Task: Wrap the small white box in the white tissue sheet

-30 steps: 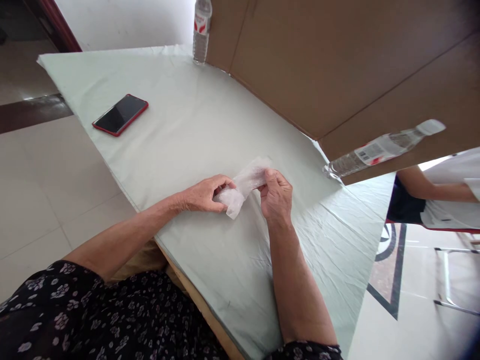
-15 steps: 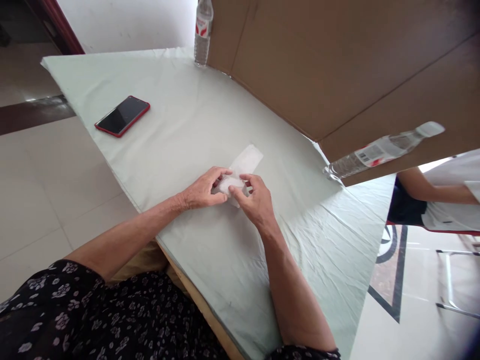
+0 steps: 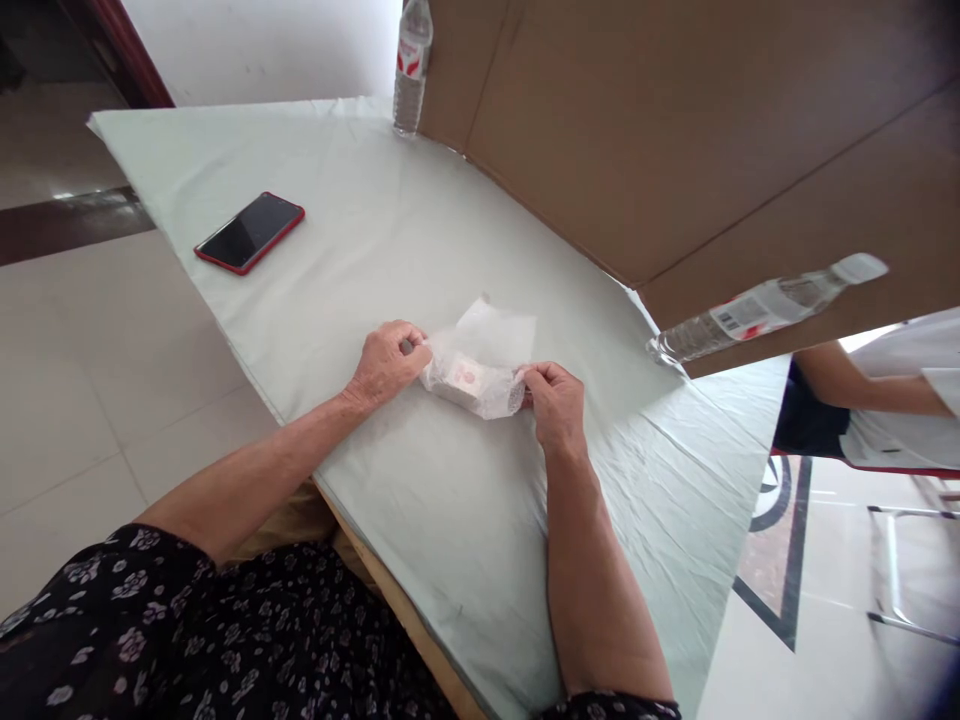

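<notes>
A small pale box [image 3: 466, 377] with a pinkish-red mark on top rests on the cloth-covered table, lying in a sheet of clear bubble wrap [image 3: 501, 332]. Part of the sheet spreads out flat beyond the box, and its sides rise around the box. My left hand [image 3: 387, 364] is closed in a pinch on the wrap's left edge. At the opposite side, my right hand [image 3: 556, 402] pinches the wrap's right edge between thumb and fingers.
A phone in a red case [image 3: 250, 233] lies at the left. One water bottle [image 3: 411, 75] stands at the back; another water bottle [image 3: 750, 315] is at the right, before a brown cardboard panel [image 3: 637, 130]. Another person's arm [image 3: 874, 385] shows beyond the panel.
My hands have moved apart from over the wrapped bundle, drawing the bubble wrap out to both sides. The box's marked top now shows, and the flap behind it is spread wider.
</notes>
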A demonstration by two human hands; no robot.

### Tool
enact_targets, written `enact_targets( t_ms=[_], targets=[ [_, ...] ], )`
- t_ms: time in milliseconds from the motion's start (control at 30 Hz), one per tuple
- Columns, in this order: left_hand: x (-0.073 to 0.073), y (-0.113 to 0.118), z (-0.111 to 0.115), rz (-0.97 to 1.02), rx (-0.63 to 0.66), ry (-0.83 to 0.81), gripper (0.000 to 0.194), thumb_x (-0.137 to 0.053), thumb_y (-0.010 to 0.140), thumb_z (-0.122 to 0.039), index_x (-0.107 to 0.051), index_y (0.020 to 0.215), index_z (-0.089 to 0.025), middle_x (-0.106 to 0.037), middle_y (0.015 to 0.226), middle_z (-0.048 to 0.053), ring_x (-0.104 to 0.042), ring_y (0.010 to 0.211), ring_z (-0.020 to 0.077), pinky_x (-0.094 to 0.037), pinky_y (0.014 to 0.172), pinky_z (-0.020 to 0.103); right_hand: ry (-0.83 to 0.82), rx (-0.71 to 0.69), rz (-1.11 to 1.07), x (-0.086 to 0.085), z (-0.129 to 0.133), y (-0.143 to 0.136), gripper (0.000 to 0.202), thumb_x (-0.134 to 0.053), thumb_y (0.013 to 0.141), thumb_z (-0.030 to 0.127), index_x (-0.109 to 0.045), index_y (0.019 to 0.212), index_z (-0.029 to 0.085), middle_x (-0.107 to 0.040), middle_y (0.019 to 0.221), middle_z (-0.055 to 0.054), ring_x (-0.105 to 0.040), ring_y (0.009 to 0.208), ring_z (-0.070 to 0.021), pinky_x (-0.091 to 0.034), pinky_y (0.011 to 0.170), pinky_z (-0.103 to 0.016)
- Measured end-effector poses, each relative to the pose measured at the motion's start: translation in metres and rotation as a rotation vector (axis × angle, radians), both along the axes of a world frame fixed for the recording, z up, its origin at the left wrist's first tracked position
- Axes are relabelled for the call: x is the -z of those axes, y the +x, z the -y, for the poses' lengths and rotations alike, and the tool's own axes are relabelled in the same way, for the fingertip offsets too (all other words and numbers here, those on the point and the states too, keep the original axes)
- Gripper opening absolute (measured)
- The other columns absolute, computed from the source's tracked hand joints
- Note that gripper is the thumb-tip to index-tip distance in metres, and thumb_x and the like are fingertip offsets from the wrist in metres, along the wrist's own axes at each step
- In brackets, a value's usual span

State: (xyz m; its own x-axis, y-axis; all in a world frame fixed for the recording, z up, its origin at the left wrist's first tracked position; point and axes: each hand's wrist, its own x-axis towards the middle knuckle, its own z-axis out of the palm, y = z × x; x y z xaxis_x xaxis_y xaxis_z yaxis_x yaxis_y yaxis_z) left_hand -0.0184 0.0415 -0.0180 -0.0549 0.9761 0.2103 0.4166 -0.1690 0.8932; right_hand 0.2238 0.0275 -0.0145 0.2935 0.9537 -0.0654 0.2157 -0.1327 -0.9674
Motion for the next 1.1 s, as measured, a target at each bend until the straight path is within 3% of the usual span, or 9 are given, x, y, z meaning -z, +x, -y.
enact_targets(
  t_ms=[100, 233, 333, 500, 633, 733, 867, 967, 1100],
  targets=[
    [0.002, -0.007, -0.005, -0.132, -0.096, 0.060, 0.016, -0.058, 0.070, -0.017, -0.047, 0.058, -0.021, -0.070, 0.082, 0.003, -0.060, 0.086, 0.0204, -0.050, 0.087, 0.037, 0.017, 0.030, 0.027, 0.004, -0.002, 0.003, 0.018, -0.067, 0.070, 0.037, -0.063, 0.067, 0.020, -0.059, 0.061, 0.004, -0.050, 0.051, -0.0116, -0.043, 0.050, -0.027],
    [0.010, -0.012, -0.008, -0.332, -0.126, 0.055, 0.018, -0.059, 0.069, -0.018, -0.045, 0.058, -0.022, -0.065, 0.075, 0.004, -0.057, 0.084, 0.0229, -0.049, 0.091, 0.043, 0.031, 0.046, 0.158, 0.005, -0.002, 0.005, 0.021, -0.065, 0.072, 0.041, -0.061, 0.068, 0.020, -0.056, 0.058, 0.004, -0.047, 0.052, -0.0117, -0.041, 0.050, -0.027],
    [0.014, -0.012, -0.007, -0.406, -0.151, 0.086, 0.011, -0.059, 0.067, -0.016, -0.055, 0.074, -0.023, -0.066, 0.086, 0.007, -0.057, 0.090, 0.0276, -0.048, 0.091, 0.048, 0.070, 0.041, 0.258, 0.003, -0.001, 0.005, 0.020, -0.061, 0.075, 0.040, -0.063, 0.075, 0.020, -0.062, 0.067, 0.001, -0.053, 0.062, -0.0141, -0.045, 0.060, -0.029],
    [0.006, -0.009, 0.001, -0.363, -0.024, 0.294, 0.044, -0.055, 0.064, -0.012, -0.059, 0.107, -0.021, -0.066, 0.110, 0.011, -0.057, 0.106, 0.0317, -0.046, 0.100, 0.052, 0.251, 0.075, 0.375, -0.017, 0.006, -0.005, 0.023, -0.060, 0.081, 0.042, -0.066, 0.091, 0.021, -0.073, 0.094, -0.005, -0.064, 0.081, -0.0188, -0.051, 0.074, -0.034],
    [-0.001, -0.005, 0.007, -0.333, 0.144, 0.424, 0.039, -0.057, 0.070, -0.019, -0.060, 0.109, -0.022, -0.066, 0.116, 0.011, -0.057, 0.114, 0.0321, -0.044, 0.106, 0.051, 0.307, -0.134, 0.436, -0.032, 0.015, -0.015, 0.034, -0.062, 0.086, 0.050, -0.066, 0.107, 0.024, -0.073, 0.116, -0.008, -0.066, 0.106, -0.0242, -0.052, 0.088, -0.041],
    [0.001, -0.003, 0.007, -0.325, 0.192, 0.421, 0.041, -0.060, 0.077, -0.028, -0.061, 0.117, -0.018, -0.066, 0.124, 0.015, -0.057, 0.119, 0.0326, -0.044, 0.107, 0.051, 0.201, -0.284, 0.454, -0.031, 0.016, -0.015, 0.055, -0.065, 0.084, 0.061, -0.062, 0.125, 0.025, -0.069, 0.130, -0.012, -0.061, 0.122, -0.0293, -0.048, 0.098, -0.048],
    [0.002, -0.002, 0.006, -0.262, 0.217, 0.255, 0.060, -0.062, 0.083, -0.044, -0.055, 0.133, -0.012, -0.065, 0.130, 0.019, -0.057, 0.122, 0.0337, -0.047, 0.105, 0.050, 0.101, -0.302, 0.433, -0.030, 0.014, -0.011, 0.060, -0.062, 0.085, 0.064, -0.063, 0.127, 0.022, -0.073, 0.111, -0.010, -0.065, 0.105, -0.0275, -0.048, 0.095, -0.048],
    [-0.005, -0.005, 0.007, -0.023, 0.260, 0.105, 0.063, -0.057, 0.089, -0.051, -0.050, 0.140, -0.014, -0.072, 0.104, 0.011, -0.066, 0.104, 0.0271, -0.054, 0.092, 0.042, 0.139, -0.379, 0.284, -0.041, 0.017, -0.008, 0.049, -0.064, 0.086, 0.060, -0.068, 0.117, 0.022, -0.073, 0.090, -0.004, -0.067, 0.092, -0.0229, -0.050, 0.090, -0.043],
    [-0.020, -0.015, 0.007, 0.321, 0.368, -0.043, 0.054, -0.043, 0.098, -0.056, -0.058, 0.129, -0.014, -0.062, 0.061, -0.001, -0.066, 0.063, 0.0187, -0.056, 0.071, 0.034, -0.063, -0.847, 0.117, -0.064, 0.027, -0.006, 0.036, -0.062, 0.091, 0.055, -0.073, 0.102, 0.022, -0.073, 0.079, -0.001, -0.068, 0.081, -0.0189, -0.052, 0.084, -0.037]
  ],
)
